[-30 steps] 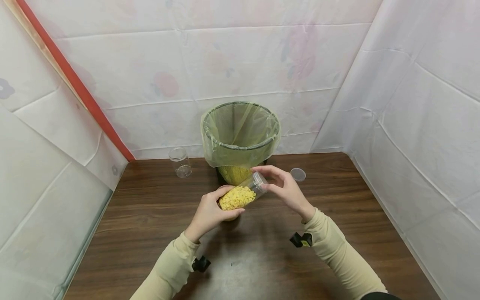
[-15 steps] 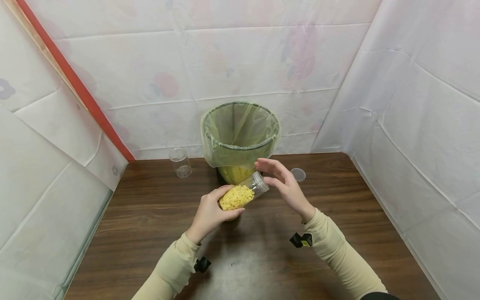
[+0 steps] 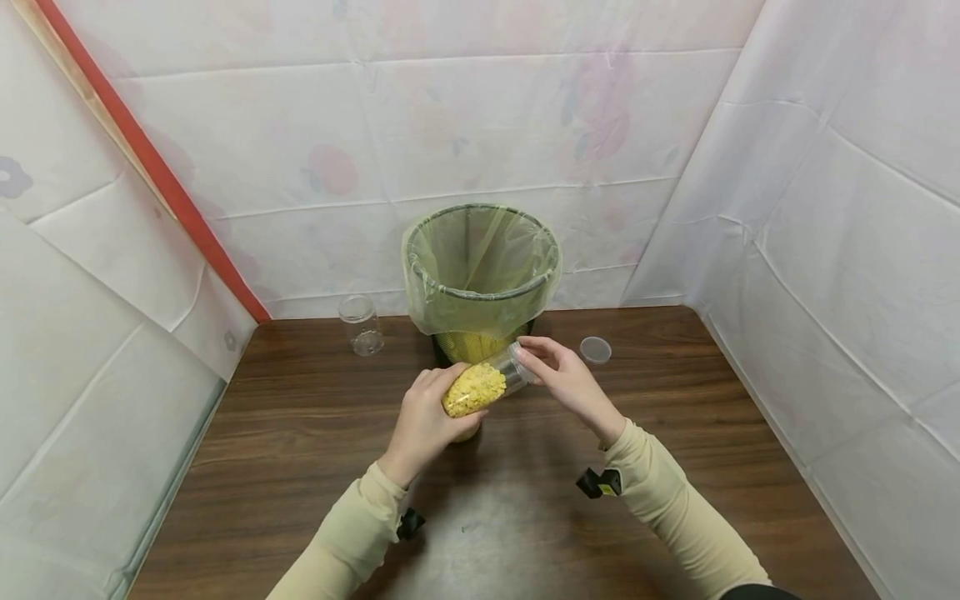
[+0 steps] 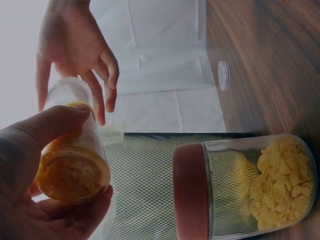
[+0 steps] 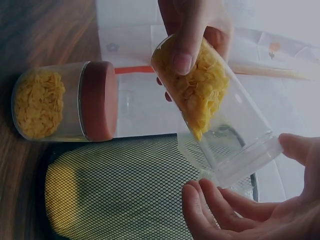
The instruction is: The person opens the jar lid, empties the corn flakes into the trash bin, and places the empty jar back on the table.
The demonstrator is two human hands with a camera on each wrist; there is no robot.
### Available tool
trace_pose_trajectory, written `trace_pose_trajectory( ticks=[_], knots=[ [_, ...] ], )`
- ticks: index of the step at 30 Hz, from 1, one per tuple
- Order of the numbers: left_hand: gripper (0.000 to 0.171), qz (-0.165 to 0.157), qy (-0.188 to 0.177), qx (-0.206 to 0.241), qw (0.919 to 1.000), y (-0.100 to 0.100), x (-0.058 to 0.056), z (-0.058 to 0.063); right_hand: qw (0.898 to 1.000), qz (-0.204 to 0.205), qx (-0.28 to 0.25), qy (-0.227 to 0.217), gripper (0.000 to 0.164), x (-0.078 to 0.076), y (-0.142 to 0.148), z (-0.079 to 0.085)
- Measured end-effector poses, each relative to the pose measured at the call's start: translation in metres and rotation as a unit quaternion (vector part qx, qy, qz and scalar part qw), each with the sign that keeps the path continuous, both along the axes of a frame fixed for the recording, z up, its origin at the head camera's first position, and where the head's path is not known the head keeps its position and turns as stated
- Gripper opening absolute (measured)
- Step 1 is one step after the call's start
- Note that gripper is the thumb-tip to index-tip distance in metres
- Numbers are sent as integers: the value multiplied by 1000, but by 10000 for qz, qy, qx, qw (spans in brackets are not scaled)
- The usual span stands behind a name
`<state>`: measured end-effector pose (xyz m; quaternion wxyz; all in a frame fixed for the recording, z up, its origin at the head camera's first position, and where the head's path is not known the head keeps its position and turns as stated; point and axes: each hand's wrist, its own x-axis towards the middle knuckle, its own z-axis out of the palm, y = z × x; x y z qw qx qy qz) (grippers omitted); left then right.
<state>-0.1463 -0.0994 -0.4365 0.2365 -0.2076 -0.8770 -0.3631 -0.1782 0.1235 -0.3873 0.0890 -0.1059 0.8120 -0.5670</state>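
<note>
A clear jar, partly filled with yellow flakes like cornflakes, is held tilted above the table, its lidded end up and to the right. My left hand grips its lower part, as the right wrist view also shows. At the other end, my right hand pinches the clear lid between thumb and fingers. Below the hands stands a second jar of flakes with a reddish-brown lid; in the head view the left hand mostly hides it.
Behind the hands stands a mesh wastebasket lined with a pale yellow-green bag. An empty clear jar is at the back left of the wooden table. A loose clear lid lies right of the basket. Fabric walls surround the table.
Half a second ago the right fingers were spread and off the lid; now they are back around it. The left hand and jar have shifted slightly right and up.
</note>
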Motion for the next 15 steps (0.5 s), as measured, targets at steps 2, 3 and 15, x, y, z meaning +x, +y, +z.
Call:
trace_pose_trajectory(
  ticks=[2, 3, 15],
  knots=[
    [61, 8, 72, 2, 10000, 0, 0, 0, 10000, 62, -59, 5, 49, 0, 0, -1],
    [62, 13, 80, 12, 10000, -1, 0, 1, 9999, 93, -105, 26, 48, 0, 0, -1],
    [60, -85, -411, 341, 9985, -1, -1, 1, 9945, 574, -518, 705, 42, 2, 5, 4]
  ],
)
